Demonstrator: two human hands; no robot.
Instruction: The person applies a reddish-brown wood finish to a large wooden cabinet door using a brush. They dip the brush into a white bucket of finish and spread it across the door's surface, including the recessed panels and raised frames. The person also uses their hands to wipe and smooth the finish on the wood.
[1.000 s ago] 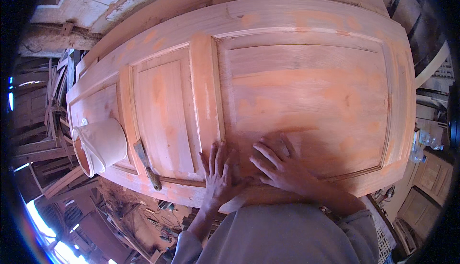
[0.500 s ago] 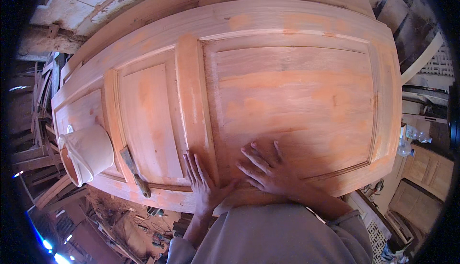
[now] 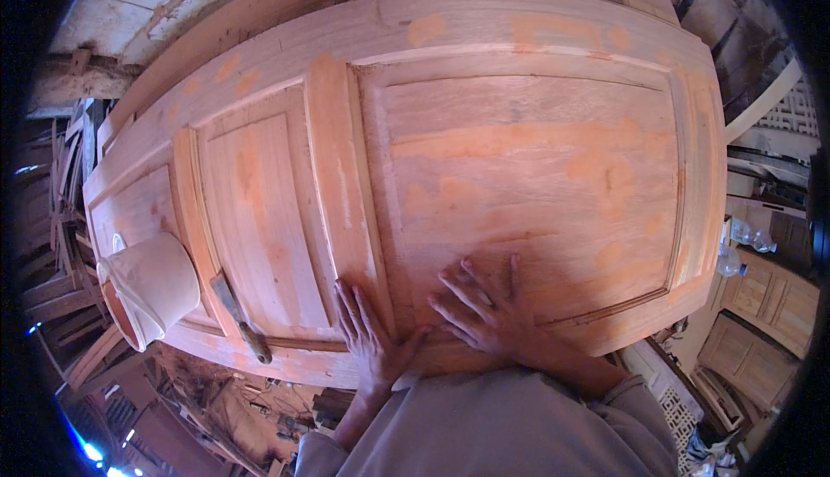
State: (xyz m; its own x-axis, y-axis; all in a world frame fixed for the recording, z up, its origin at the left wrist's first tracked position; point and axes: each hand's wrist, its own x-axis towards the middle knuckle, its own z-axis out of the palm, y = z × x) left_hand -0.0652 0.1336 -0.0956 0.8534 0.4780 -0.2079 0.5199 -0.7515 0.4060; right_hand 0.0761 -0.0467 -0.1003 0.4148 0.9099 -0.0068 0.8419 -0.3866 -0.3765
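A large panelled wooden door, pale with orange patches, lies before me. My left hand rests on its near part, beside the upright rail between two panels, fingers stretched out. On the lower edge of the big right panel my right hand lies with its fingers spread. Neither hand holds anything. To the left, a putty knife with a flat blade lies across the door's near rail. Farther left sits a white plastic bucket, its mouth turned toward the lower left.
Another board runs behind the door's far edge. Wood scraps are piled at the left. Clear plastic bottles and smaller panelled doors stand at the right. Shavings and debris cover the floor below.
The view has shifted slightly, so the door, bucket and putty knife appear a little farther left. Both hands stay on the door, with the right fingers moved only slightly.
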